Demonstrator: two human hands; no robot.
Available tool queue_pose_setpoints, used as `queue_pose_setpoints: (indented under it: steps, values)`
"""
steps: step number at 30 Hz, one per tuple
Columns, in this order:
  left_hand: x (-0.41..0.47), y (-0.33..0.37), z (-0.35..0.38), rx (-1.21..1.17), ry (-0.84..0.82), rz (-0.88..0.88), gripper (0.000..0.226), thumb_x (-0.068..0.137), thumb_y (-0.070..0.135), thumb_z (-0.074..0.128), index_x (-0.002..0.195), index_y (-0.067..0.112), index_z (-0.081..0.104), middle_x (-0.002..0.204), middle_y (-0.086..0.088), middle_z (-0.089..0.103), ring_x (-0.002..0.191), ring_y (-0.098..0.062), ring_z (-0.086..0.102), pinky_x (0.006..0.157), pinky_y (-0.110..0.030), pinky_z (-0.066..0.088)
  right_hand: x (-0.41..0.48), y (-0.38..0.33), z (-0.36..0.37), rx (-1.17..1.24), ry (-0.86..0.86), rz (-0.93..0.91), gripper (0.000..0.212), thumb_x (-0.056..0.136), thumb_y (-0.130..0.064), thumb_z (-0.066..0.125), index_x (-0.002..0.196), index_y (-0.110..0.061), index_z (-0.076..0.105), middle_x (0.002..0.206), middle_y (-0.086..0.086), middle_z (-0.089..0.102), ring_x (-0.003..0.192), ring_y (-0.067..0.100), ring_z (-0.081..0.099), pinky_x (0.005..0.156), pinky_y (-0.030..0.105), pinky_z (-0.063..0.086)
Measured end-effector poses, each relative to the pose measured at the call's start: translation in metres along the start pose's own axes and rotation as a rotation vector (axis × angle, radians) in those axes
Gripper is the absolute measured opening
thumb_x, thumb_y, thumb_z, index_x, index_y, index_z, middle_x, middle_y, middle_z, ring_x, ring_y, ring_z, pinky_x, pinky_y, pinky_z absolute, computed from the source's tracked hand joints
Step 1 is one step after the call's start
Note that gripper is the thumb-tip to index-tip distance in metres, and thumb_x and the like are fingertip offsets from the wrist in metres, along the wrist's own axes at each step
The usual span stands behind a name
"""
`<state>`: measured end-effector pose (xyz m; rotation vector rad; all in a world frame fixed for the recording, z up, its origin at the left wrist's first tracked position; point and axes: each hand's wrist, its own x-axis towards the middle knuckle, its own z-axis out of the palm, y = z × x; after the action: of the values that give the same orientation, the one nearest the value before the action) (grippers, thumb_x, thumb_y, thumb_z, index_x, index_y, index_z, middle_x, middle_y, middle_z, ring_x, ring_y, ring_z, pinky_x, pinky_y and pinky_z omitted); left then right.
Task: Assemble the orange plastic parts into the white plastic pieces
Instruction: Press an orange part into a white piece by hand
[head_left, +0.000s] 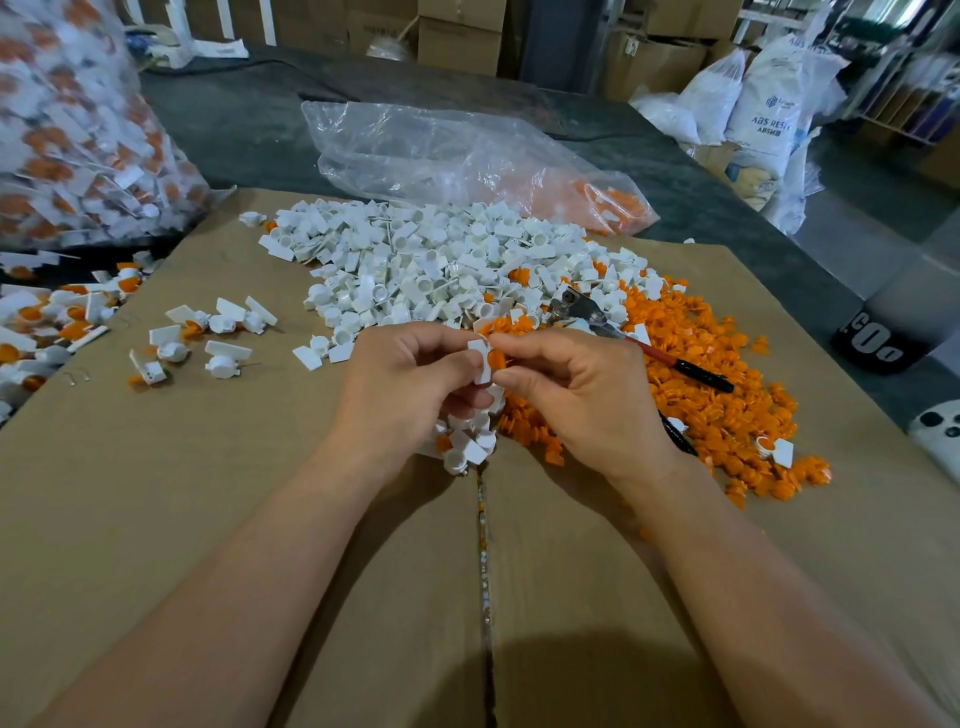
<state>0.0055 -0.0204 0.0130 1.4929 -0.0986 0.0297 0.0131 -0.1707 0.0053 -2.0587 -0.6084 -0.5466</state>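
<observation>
White tabbed plastic piece (479, 358), pinched in your left hand (400, 384) above the brown cardboard sheet (208, 493), meets the round orange plastic part (497, 359) pinched in your right hand (582, 395). Both look light, stiff and slick, so grip the white one by its flat tab, the orange by its rim.

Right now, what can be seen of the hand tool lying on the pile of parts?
The hand tool looks like pliers. It has a shiny metal head with a pivot bolt and two handles, one red then black, the other black and mostly hidden behind the right hand. It lies flat, head pointing away and left, where the white pieces meet the orange parts. No hand holds it.
</observation>
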Motion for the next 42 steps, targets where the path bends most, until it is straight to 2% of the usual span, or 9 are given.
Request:
queue_pose_setpoints:
  steps: [6, 17, 26, 34, 42]
  values:
    - [-0.0006, 0.0015, 0.0004, 0.026, 0.009, 0.003, 0.021, 0.080, -0.008, 0.060, 0.070, 0.009, 0.069, 0.051, -0.004, 0.063, 0.045, -0.012, 0.060, 0.045, -0.020, 0.048, -0.0004, -0.0016, 0.0010, 0.004, 0.003, -0.007, 0.028, 0.074, -0.009, 0.069, 0.101, -0.002, 0.067, 0.086, -0.007, 0.063, 0.084, 0.006, 0.064, 0.074, 0.016, 0.053]
    - [0.0000, 0.0004, -0.0001, 0.023, 0.009, -0.009, 0.021, 0.079, -0.008, 0.060, 0.068, 0.007, 0.068, 0.049, -0.003, 0.062, 0.042, -0.014, 0.059, 0.041, -0.019, 0.047, 0.0005, -0.0010, -0.0013, -0.047, -0.035, -0.025, 0.030, 0.078, -0.005, 0.063, 0.108, -0.001, 0.064, 0.093, -0.010, 0.059, 0.092, -0.006, 0.054, 0.079, 0.005, 0.044]
    - [-0.0013, 0.0008, 0.0013, 0.043, 0.017, 0.008, 0.019, 0.078, -0.010, 0.059, 0.069, 0.004, 0.068, 0.049, -0.004, 0.062, 0.042, -0.013, 0.059, 0.042, -0.020, 0.047, -0.0002, 0.0007, 0.0001, -0.014, -0.045, 0.015, 0.029, 0.077, -0.006, 0.066, 0.106, 0.000, 0.065, 0.088, -0.009, 0.061, 0.084, -0.005, 0.058, 0.076, 0.009, 0.047]
    - [-0.0025, 0.0019, 0.0020, 0.063, 0.016, 0.034, 0.019, 0.080, -0.010, 0.058, 0.071, 0.004, 0.068, 0.048, -0.002, 0.061, 0.042, -0.011, 0.057, 0.042, -0.018, 0.046, -0.0015, -0.0009, 0.0009, 0.009, -0.006, 0.028, 0.029, 0.075, -0.007, 0.069, 0.103, -0.003, 0.066, 0.088, -0.009, 0.062, 0.085, 0.001, 0.061, 0.075, 0.013, 0.051]
    - [-0.0035, 0.0009, 0.0017, 0.089, 0.010, 0.055, 0.016, 0.078, -0.007, 0.063, 0.073, 0.007, 0.069, 0.050, -0.004, 0.063, 0.043, -0.010, 0.058, 0.043, -0.018, 0.048, -0.0003, -0.0001, -0.0016, 0.002, -0.070, -0.030, 0.030, 0.076, -0.011, 0.065, 0.105, -0.002, 0.065, 0.090, -0.002, 0.066, 0.087, 0.009, 0.063, 0.079, 0.021, 0.052]
